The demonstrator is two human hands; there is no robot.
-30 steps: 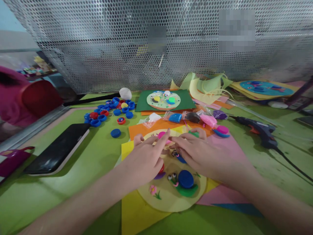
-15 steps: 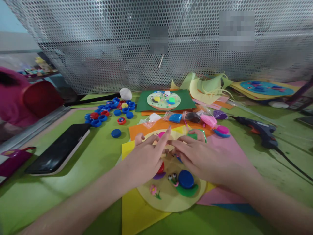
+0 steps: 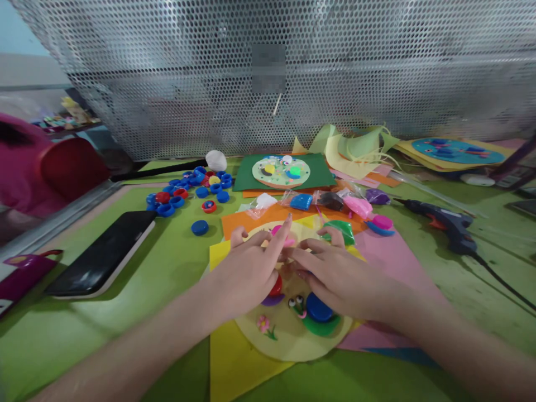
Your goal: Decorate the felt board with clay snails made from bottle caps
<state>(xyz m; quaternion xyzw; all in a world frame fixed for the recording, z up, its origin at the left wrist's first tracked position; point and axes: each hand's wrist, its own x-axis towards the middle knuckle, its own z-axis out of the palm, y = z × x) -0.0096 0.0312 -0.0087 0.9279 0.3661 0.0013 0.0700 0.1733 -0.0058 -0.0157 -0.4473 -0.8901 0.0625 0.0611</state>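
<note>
Head view showed a pale yellow disc (image 3: 293,347) lying on a yellow sheet (image 3: 230,368), its near part bearing a pink flower (image 3: 263,323) and a snail with a blue cap (image 3: 319,309). Over the disc's middle, the left hand (image 3: 249,271) and right hand (image 3: 341,273) met with fingertips close together; whether either pinched anything, I could not tell. Beyond lay a green packet (image 3: 344,230), then loose bottle caps (image 3: 202,192) and finally a perforated metal screen (image 3: 188,84).

Pale yellow disc (image 3: 293,347), blue cap (image 3: 319,308), pink flower (image 3: 263,322)
</note>
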